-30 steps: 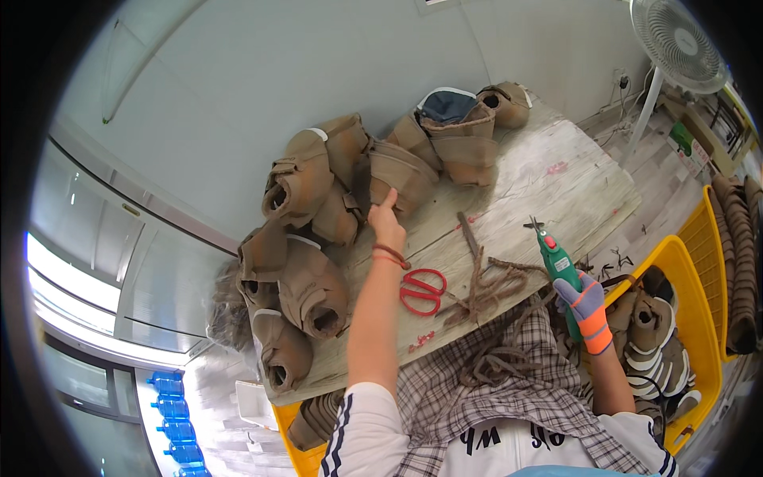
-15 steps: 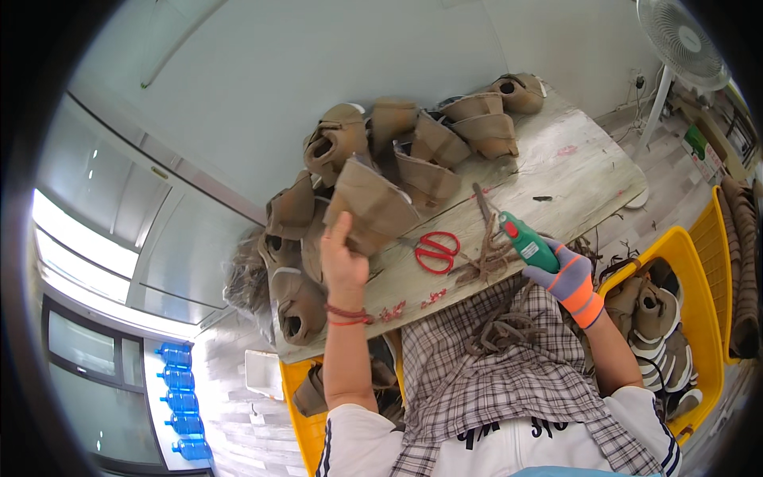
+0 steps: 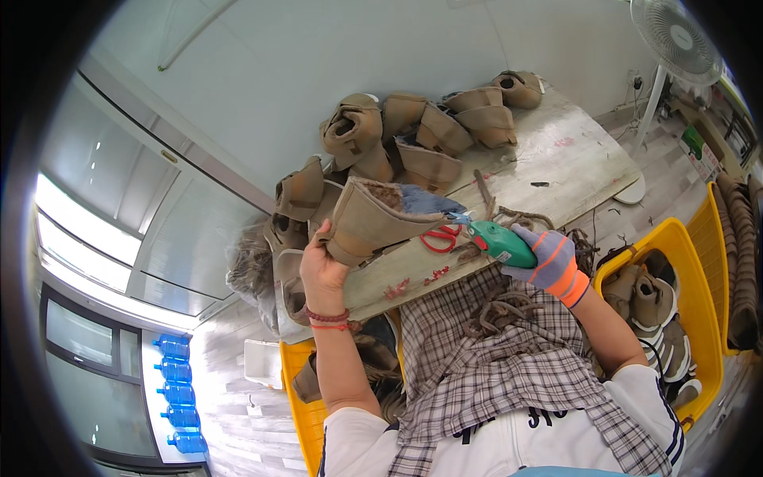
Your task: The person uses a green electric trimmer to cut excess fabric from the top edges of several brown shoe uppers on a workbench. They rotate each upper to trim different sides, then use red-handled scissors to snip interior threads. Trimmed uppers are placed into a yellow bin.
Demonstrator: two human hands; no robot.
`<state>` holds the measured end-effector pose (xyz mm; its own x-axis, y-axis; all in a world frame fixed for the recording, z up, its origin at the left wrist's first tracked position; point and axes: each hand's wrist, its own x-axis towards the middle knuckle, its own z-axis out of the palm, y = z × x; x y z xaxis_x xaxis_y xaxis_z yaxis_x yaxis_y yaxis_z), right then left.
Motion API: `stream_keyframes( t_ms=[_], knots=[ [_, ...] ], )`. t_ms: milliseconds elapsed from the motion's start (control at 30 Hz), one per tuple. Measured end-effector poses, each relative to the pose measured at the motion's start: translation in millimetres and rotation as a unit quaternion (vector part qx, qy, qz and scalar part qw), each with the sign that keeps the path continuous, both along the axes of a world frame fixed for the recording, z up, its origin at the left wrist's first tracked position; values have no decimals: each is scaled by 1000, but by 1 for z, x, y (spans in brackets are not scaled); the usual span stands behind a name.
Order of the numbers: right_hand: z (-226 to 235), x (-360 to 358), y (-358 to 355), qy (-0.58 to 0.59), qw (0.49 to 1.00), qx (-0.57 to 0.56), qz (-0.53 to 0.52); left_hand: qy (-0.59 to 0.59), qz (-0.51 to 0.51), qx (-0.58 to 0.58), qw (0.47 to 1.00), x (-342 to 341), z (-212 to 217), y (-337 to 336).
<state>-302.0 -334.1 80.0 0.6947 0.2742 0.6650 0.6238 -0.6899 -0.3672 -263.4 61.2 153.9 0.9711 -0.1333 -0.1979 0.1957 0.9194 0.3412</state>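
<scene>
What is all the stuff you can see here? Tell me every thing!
Held boot: one, tan, lifted above the table edge.
Electric cutter: one, green, its tip at the held boot's opening.
Boot pile: many, tan, on the table's far side.
Table: one, pale and worn.
Scissors: one pair, red handles, on the table.
Yellow crates: at least two, right one holding boots.
Fan: one, white, far right.
Water bottles: several, blue, lower left.
Left hand: bare, gripping the held boot.
Right hand: gloved, gripping the electric cutter.
</scene>
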Motion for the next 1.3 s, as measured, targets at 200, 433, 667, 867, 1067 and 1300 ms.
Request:
stream_keyframes(
  t_ms=[200, 433, 667, 867, 1067, 1300],
  knots=[
    [-11, -3, -7, -30, 999, 15, 6, 37, 11, 16, 999, -5, 1, -33],
    [-5, -13, -12, -24, 1000, 13, 14, 57, -27, -39, 997, 3, -20, -46],
    [5, -19, -8, -20, 996, 79, 40, 0, -16, -15, 1000, -8, -14, -84],
    [24, -29, -2, 124, 974, 171, 78, -114, 24, 54, 992, -31, -4, -116],
    [26, -30, 0, 241, 930, 255, 113, -244, 36, 183, 952, -41, -12, -129],
    [23, -23, 3, 224, 925, 292, 96, -304, 15, 289, 908, -45, -27, -141]
  ],
)
